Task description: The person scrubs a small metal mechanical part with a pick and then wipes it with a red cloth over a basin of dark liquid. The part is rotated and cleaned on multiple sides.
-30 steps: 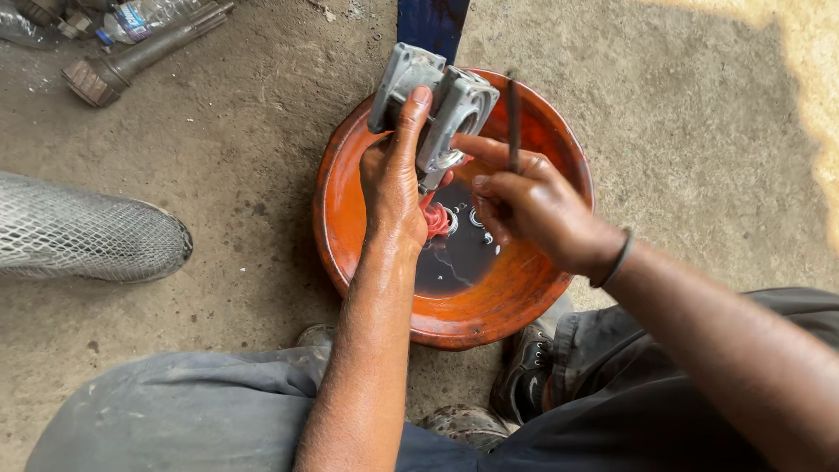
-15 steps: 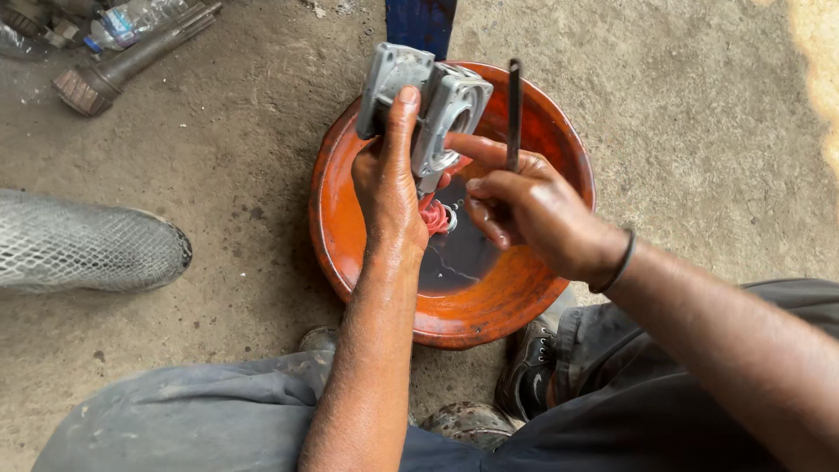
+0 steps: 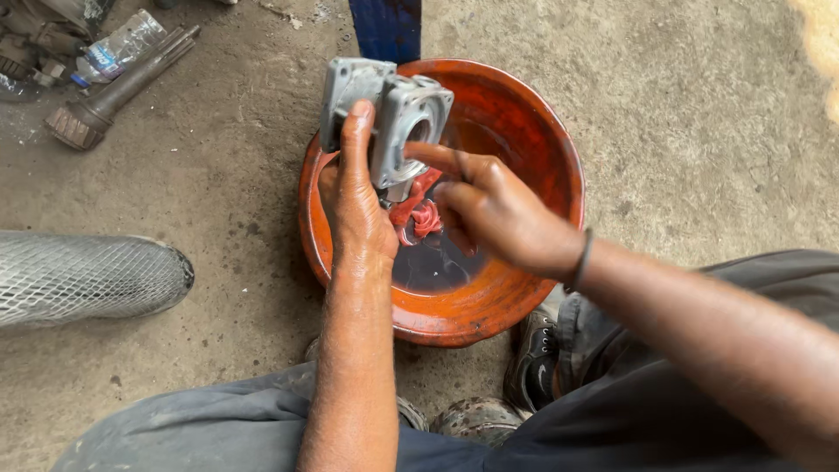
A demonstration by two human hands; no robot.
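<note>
The left hand (image 3: 354,205) is gripping a grey metal housing (image 3: 384,118), its fingers closed around the part's side, holding it over the orange basin (image 3: 533,140) on the floor. The right hand (image 3: 494,214) is pressing an extended finger into the housing's round opening, the other fingers curled. A red rag (image 3: 418,214) is hanging beneath, partly hidden. A clear plastic bottle (image 3: 118,48) with a blue cap is lying top left, cut off.

Both forearms bare, no sleeves in view. Left hand (image 3: 354,205) ungloved, no rings or watch. Right hand (image 3: 498,210) ungloved – dark band (image 3: 579,260) round wrist just behind it. Grey trousers (image 3: 201,428) below left hand, worn-looking. Dark laced shoe (image 3: 531,363) below band.
</note>
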